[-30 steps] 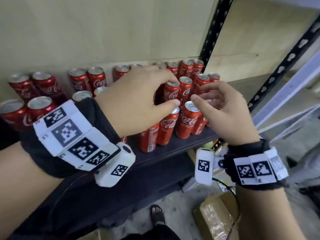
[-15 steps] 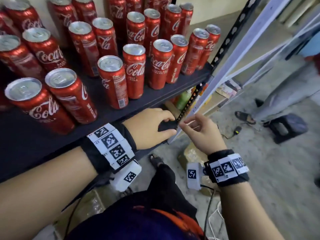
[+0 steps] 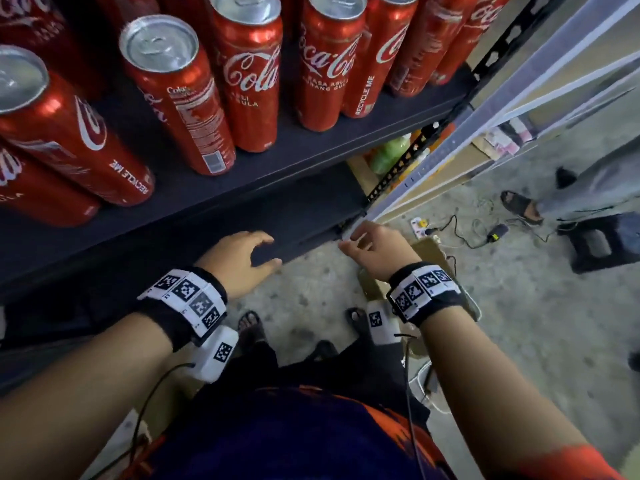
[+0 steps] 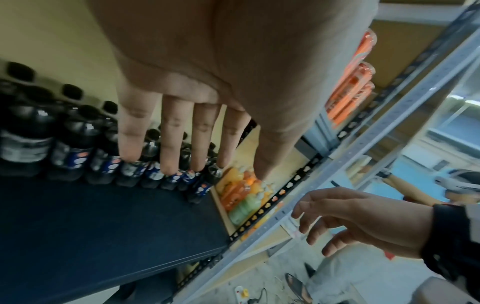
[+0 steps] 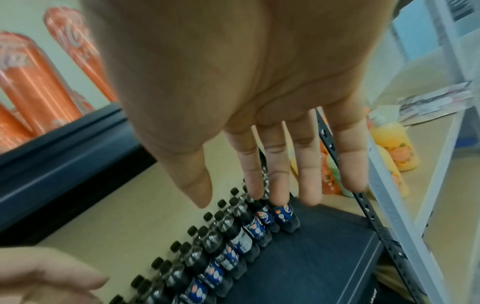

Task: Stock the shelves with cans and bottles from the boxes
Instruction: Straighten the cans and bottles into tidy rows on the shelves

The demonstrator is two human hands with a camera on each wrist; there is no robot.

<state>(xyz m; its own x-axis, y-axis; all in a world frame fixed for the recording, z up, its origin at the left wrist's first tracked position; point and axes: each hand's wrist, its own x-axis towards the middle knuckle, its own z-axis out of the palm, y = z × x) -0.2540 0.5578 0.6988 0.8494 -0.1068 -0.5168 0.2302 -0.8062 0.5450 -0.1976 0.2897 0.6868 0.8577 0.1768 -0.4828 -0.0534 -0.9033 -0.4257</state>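
Red Coca-Cola cans (image 3: 249, 74) already fill the dark upper shelf (image 3: 311, 147) across the top of the head view, and dark cola bottles (image 5: 233, 246) line the shelf below. Left hand (image 3: 239, 261) and right hand (image 3: 377, 251) hang empty, fingers loosely spread, low in the frame. No box is clearly visible, so more stock probably remains.
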